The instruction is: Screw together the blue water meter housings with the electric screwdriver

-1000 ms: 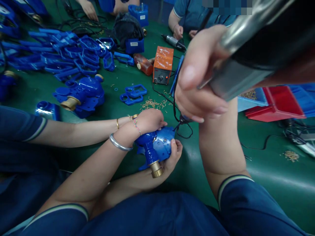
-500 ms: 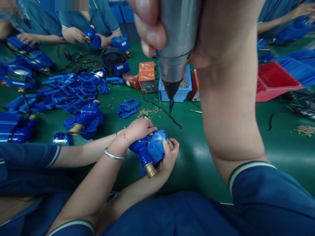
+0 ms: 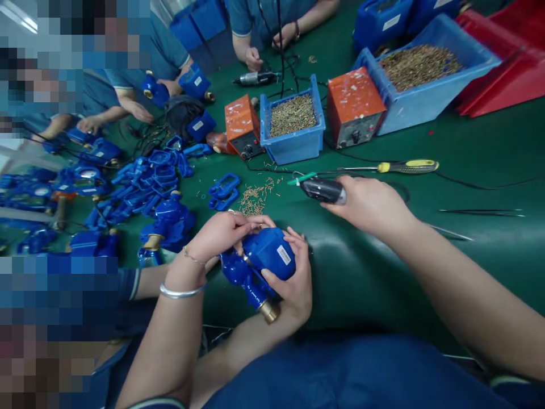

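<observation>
On the green table [image 3: 468, 147], a yellow-and-black screwdriver [image 3: 409, 166] is laid at right, with slim dark tweezers [image 3: 481, 212] placed nearer. Farther back, two orange boxes [image 3: 356, 102] are parted by a small blue bin [image 3: 293, 147] filled with small metal parts [image 3: 293, 115]; a larger blue bin [image 3: 413, 111] is set farther right, beside a red bin [image 3: 489, 85]. At left, blue frames [image 3: 147, 176] are heaped.

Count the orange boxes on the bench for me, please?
2. One orange box stands just left of the smaller blue bin; the second orange box stands between that bin and the larger blue bin. Others may be hidden.
</observation>
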The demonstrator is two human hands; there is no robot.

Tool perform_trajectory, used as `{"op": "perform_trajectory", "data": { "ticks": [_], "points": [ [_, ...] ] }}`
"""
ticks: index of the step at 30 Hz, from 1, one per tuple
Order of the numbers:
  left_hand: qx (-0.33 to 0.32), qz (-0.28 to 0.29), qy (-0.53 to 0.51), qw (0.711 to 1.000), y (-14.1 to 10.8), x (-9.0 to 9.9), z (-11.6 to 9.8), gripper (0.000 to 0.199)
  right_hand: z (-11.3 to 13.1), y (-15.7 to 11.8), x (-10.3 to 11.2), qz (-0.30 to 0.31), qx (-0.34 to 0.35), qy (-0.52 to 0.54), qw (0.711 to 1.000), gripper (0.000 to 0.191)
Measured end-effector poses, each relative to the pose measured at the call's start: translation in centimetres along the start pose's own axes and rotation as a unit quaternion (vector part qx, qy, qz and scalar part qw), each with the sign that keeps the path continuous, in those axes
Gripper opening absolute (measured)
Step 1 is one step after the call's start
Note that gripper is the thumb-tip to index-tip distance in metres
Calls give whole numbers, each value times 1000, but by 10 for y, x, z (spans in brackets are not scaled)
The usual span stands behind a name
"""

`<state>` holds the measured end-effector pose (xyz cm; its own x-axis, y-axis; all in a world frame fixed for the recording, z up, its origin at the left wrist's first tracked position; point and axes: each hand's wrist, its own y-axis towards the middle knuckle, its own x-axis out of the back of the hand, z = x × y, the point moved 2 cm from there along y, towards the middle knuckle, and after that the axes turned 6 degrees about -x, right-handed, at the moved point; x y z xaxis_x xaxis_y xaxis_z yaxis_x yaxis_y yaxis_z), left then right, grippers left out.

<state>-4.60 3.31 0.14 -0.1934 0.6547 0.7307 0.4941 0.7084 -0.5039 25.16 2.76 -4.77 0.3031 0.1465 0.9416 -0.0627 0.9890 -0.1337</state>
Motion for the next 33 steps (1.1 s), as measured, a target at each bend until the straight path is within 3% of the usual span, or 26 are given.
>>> {"op": "perform_trajectory", "data": {
  "ticks": [4,9,14,18,22,28,33],
  "points": [
    [44,-35,10,998,-14,4,-10,44,-17,-16,-39,-19,-2,-25,1000,48],
    [85,-75,16,993,-33,6,-22,44,-29,-28,-71,-17,23,40,999,46],
    [103,-100,40,989,-50,4,-21,42,-36,-35,-77,1,17,257,966,48],
    [100,-116,33,988,-62,-2,-21,40,-36,-34,-72,20,8,313,949,48],
    [110,-145,26,983,-74,-7,-21,38,-35,-35,-70,5,21,273,962,48],
    [129,-197,24,972,-96,-14,-20,35,-30,-35,-70,11,38,86,996,54],
    [136,-248,21,959,-117,-31,-19,37,-30,-31,-80,-52,23,15,998,49]
  ]
}}
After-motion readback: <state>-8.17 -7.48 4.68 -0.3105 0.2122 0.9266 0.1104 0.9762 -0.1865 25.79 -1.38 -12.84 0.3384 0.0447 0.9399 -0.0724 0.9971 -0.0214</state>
